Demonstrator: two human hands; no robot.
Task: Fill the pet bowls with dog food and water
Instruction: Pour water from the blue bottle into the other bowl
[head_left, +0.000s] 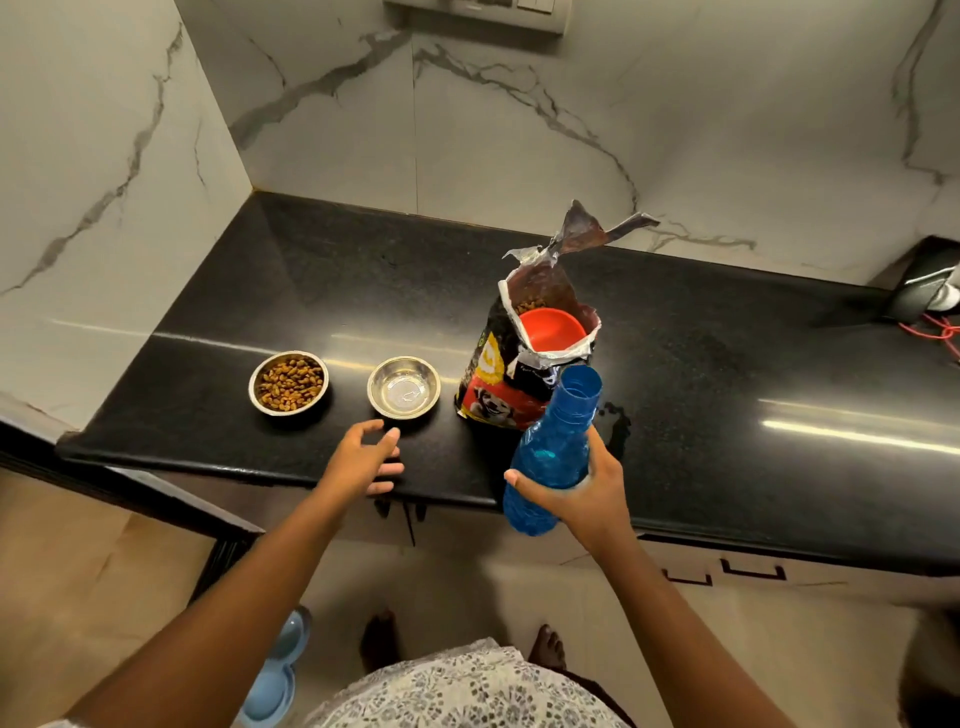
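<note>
Two small steel bowls stand near the front of the black counter (675, 364). The left bowl (289, 383) is full of brown kibble. The right bowl (404, 387) holds clear water. My left hand (363, 457) hovers open just in front of the water bowl, fingers spread, touching nothing. My right hand (582, 493) grips a blue plastic bottle (553, 452) with no cap, held tilted with its mouth up and to the right, in front of the dog food bag (519, 374). The opened bag stands upright with a red scoop (553, 328) inside it.
Marble walls close the counter at the back and left. A dark wet patch (618, 426) lies right of the bag. A black object with red cords (930, 306) sits at the far right. A blue double pet dish (275, 670) lies on the floor by my feet.
</note>
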